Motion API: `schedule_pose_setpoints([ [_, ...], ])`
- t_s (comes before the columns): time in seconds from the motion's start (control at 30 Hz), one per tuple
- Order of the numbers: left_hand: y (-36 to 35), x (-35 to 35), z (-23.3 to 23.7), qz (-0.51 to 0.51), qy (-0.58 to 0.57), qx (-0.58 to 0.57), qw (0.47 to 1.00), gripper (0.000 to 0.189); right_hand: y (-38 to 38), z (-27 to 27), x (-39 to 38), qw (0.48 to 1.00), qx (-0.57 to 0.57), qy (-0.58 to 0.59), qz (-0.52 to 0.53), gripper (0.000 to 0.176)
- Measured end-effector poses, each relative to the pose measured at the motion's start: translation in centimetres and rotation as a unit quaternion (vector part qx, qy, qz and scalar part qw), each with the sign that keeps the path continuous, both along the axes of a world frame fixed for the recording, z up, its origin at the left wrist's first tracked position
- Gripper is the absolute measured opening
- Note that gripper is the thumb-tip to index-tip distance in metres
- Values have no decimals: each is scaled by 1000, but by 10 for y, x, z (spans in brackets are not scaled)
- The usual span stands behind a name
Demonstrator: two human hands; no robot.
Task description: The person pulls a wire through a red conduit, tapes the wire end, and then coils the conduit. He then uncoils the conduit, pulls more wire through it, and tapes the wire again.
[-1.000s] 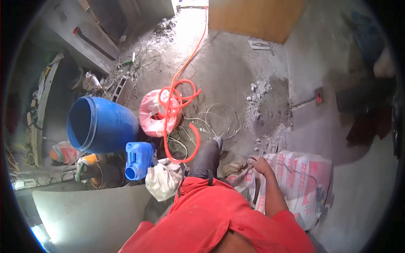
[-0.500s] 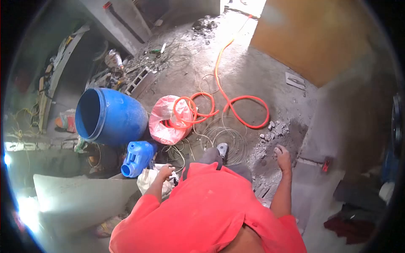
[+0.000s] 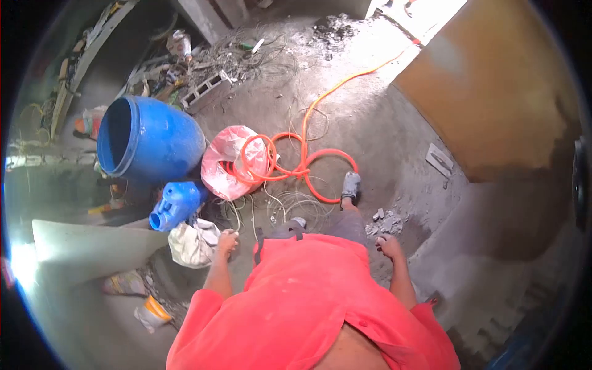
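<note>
White sack [image 3: 191,245] lies crumpled on the floor [image 3: 379,117], towards its left side, just beyond the blue jug [image 3: 180,205] as seen from the drum [image 3: 166,142]. The left hand [image 3: 228,240] is just beside its right edge, fingers loosely bent; whether they touch or hold anything cannot be told. The right hand [image 3: 388,245] hangs near the rubble [image 3: 383,223], its fingers curled narrow, and a held object cannot be made out.

Tripping looks like the main risk: the right shoe [image 3: 351,185] overlaps the orange hose [image 3: 304,145] in view, so a lifted foot could snag the loop and drag it. Wires [image 3: 302,203] near the left shoe [image 3: 299,222] might catch an ankle too, and the loose rubble could roll underfoot.

The hose runs from the doorway at the floor's far edge to a pink bundle [image 3: 237,139], crossing the ground ahead. Drum, jug and sack crowd the left side. A hollow block [image 3: 205,91] sits among scraps at the far left, while a trowel [image 3: 439,160] lies by the wooden panel [image 3: 487,105] at the floor's right edge.
</note>
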State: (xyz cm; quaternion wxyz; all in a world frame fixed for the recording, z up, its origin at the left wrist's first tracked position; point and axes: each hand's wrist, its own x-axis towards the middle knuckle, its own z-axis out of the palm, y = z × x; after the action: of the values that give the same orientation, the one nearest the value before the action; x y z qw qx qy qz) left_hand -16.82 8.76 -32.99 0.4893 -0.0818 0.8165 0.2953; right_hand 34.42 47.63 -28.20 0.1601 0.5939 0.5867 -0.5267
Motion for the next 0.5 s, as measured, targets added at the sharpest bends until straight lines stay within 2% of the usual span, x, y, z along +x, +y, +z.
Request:
schedule_pose_setpoints([
  [0.07,18,20,11,36,32,-33,998,50,67,-21,0,999,0,28,15,34],
  [0.1,26,30,12,53,45,-60,996,49,103,-60,15,992,73,57,81,34],
  [0.13,30,45,9,63,47,-74,994,49,135,-66,16,992,59,61,90,34],
  [0.2,41,75,6,68,13,-79,994,49,202,-68,12,966,208,21,151,33],
  [0.23,74,96,35,9,36,-112,993,49,234,-75,14,967,200,24,156,33],
  [0.3,129,128,58,10,14,-115,993,49,289,-87,21,987,136,73,47,36],
  [0.37,172,154,70,17,-13,-116,993,48,336,-59,2,992,110,41,54,35],
  [0.43,209,161,70,13,-36,-46,998,46,378,-34,-28,994,95,12,60,34],
  [0.5,204,165,18,5,-26,-25,999,46,409,-23,-56,992,103,68,23,33],
])
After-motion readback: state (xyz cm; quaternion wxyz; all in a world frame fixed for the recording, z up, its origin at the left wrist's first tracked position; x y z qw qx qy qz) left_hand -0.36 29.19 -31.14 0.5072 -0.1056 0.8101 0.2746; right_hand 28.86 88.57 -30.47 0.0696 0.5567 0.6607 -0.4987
